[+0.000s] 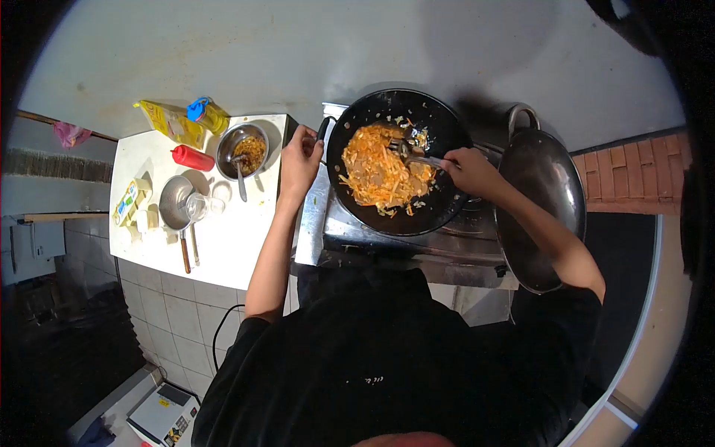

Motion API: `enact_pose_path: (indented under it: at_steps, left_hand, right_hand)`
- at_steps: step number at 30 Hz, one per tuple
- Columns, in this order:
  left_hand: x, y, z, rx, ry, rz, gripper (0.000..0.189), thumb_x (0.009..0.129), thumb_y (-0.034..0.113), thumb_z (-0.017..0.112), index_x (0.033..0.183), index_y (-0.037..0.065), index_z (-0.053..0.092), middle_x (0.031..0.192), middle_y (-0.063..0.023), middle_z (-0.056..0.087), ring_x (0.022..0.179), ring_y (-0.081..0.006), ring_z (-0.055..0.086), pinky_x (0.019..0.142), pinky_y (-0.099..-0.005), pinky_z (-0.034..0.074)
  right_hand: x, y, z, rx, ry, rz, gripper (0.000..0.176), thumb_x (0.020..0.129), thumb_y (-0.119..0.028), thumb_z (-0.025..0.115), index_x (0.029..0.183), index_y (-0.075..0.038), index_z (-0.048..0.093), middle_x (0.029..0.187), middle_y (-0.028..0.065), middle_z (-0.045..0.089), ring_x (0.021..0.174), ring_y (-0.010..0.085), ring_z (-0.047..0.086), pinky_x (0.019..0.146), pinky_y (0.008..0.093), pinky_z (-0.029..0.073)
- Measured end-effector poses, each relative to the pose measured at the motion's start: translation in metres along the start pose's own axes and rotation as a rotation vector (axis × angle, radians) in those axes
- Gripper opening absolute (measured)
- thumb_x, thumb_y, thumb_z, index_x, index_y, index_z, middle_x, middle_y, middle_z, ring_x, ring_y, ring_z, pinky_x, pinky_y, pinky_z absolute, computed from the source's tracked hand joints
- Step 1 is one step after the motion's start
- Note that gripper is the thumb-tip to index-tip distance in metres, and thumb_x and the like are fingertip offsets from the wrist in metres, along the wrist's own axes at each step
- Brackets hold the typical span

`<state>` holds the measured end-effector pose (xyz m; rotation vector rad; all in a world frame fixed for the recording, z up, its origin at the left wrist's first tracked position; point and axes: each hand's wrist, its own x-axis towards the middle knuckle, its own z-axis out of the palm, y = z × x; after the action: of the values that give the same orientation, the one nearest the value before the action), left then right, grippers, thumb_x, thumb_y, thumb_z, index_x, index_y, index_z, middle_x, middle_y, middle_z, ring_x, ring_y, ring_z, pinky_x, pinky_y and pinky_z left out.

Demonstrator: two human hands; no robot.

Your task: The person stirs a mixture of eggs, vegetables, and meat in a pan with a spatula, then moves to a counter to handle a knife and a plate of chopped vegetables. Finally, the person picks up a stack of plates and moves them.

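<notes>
Across the upper middle of the frame, I have the black wok point(449, 123) on the stainless gas stove point(344, 228), with an orange shredded mixture point(370, 175) heaped in the left and middle of its bowl. What matters most from where I watch is the line of the metal turner point(426, 160): its long axis runs from the right hand point(469, 173) leftward and slightly up the frame, so its head sits at the upper right of the heap. That hand is closed around the handle end, over the wok's right rim, with the food to its left. It is clearly the nearer hand to the turner.

My left hand point(299, 158) is at the opposite rim, fingers curled around the wok's side handle point(326, 128); I can't tell how firmly they press. Most of the food lies between the two hands.

To the right, a second wok point(550, 173) stands close beside the first, and my right forearm crosses above it, so that side offers little free room. At the left of the frame, the white table point(234, 257) carries a steel bowl point(226, 158) of brownish food with a spoon point(242, 189) in it, a red squeeze bottle point(191, 158), a yellow packet point(168, 123), a blue-capped bottle point(211, 115) and a saucepan point(172, 197). They're all outside the wok, beyond the left arm.
</notes>
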<state>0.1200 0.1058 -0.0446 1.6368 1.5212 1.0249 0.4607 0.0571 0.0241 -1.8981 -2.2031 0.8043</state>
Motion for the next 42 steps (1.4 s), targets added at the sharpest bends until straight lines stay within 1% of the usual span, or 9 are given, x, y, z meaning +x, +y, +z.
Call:
enact_pose_path:
  at_steps: [5,11,20,23,27,30,33,38,42]
  left_hand:
    - [-0.001,-0.007,0.003,-0.052,0.006,0.015,0.016,0.088,0.005,0.064,0.098,-0.001,0.054,0.071,-0.0114,0.064,0.062,-0.0161,0.059,0.061,-0.0306,0.049]
    - [0.001,-0.006,0.001,-0.008,-0.028,-0.008,0.017,0.090,0.009,0.066,0.102,0.001,0.057,0.079,-0.0105,0.069,0.070,-0.0135,0.064,0.067,-0.0284,0.050]
    - [0.004,-0.009,0.001,-0.005,-0.047,-0.007,0.016,0.090,0.009,0.065,0.102,0.002,0.057,0.078,-0.0087,0.068,0.068,-0.0117,0.062,0.065,-0.0273,0.049]
    - [0.002,-0.006,0.001,-0.034,-0.023,0.018,0.016,0.089,0.005,0.064,0.099,0.000,0.053,0.073,-0.0126,0.065,0.063,-0.0177,0.059,0.062,-0.0323,0.049]
    - [0.001,-0.004,0.003,-0.008,-0.021,-0.003,0.015,0.088,0.005,0.064,0.098,-0.001,0.053,0.072,-0.0128,0.065,0.064,-0.0176,0.061,0.062,-0.0319,0.049]
    - [0.001,-0.001,0.002,-0.004,-0.012,-0.002,0.016,0.088,0.005,0.064,0.098,-0.001,0.053,0.073,-0.0135,0.065,0.063,-0.0188,0.062,0.062,-0.0321,0.049]
    - [0.001,-0.008,0.003,-0.024,0.005,0.043,0.016,0.088,0.005,0.064,0.098,-0.001,0.053,0.071,-0.0135,0.064,0.061,-0.0192,0.060,0.061,-0.0321,0.049]
    - [0.000,-0.002,0.001,-0.032,-0.001,0.012,0.015,0.089,0.004,0.063,0.098,-0.001,0.053,0.069,-0.0112,0.062,0.061,-0.0155,0.057,0.061,-0.0300,0.048]
    - [0.001,-0.001,0.001,-0.014,-0.010,0.025,0.014,0.089,0.003,0.063,0.098,-0.001,0.053,0.070,-0.0105,0.063,0.062,-0.0148,0.058,0.061,-0.0296,0.048]
  right_hand:
    - [-0.041,-0.029,-0.028,-0.099,0.083,-0.062,0.023,0.091,-0.023,0.060,0.095,-0.002,0.068,0.083,0.0232,0.066,0.078,0.0447,0.064,0.073,0.0519,0.051]
    - [-0.055,-0.038,-0.012,-0.263,-0.120,0.058,0.025,0.095,-0.026,0.055,0.095,-0.004,0.066,0.086,0.0244,0.066,0.078,0.0445,0.065,0.073,0.0526,0.053]
    - [-0.034,-0.060,-0.061,-0.599,0.133,0.101,0.016,0.085,-0.011,0.057,0.095,-0.004,0.066,0.085,0.0227,0.067,0.079,0.0407,0.068,0.069,0.0483,0.056]
    - [-0.017,-0.048,-0.066,-0.686,0.142,0.103,0.015,0.083,-0.010,0.059,0.093,-0.004,0.068,0.087,0.0225,0.068,0.081,0.0400,0.069,0.071,0.0478,0.056]
    - [0.016,-0.026,-0.041,-0.653,-0.010,0.103,0.014,0.083,-0.013,0.061,0.090,-0.003,0.070,0.088,0.0231,0.069,0.083,0.0407,0.068,0.073,0.0484,0.056]
    - [0.033,0.002,-0.002,-0.360,-0.051,0.055,0.018,0.086,-0.018,0.062,0.086,-0.002,0.071,0.088,0.0239,0.068,0.083,0.0412,0.067,0.074,0.0494,0.055]
    - [0.014,0.001,0.003,-0.023,-0.012,-0.186,0.021,0.090,-0.024,0.062,0.089,-0.005,0.068,0.082,0.0219,0.067,0.078,0.0412,0.066,0.070,0.0509,0.053]
    - [-0.022,-0.042,-0.055,-0.473,0.059,-0.287,0.015,0.091,-0.020,0.060,0.104,-0.011,0.063,0.075,0.0154,0.064,0.074,0.0373,0.063,0.065,0.0493,0.048]
    - [-0.016,-0.047,-0.079,-0.620,0.118,-0.283,0.012,0.089,-0.019,0.061,0.100,-0.013,0.062,0.078,0.0132,0.063,0.074,0.0344,0.066,0.064,0.0468,0.052]
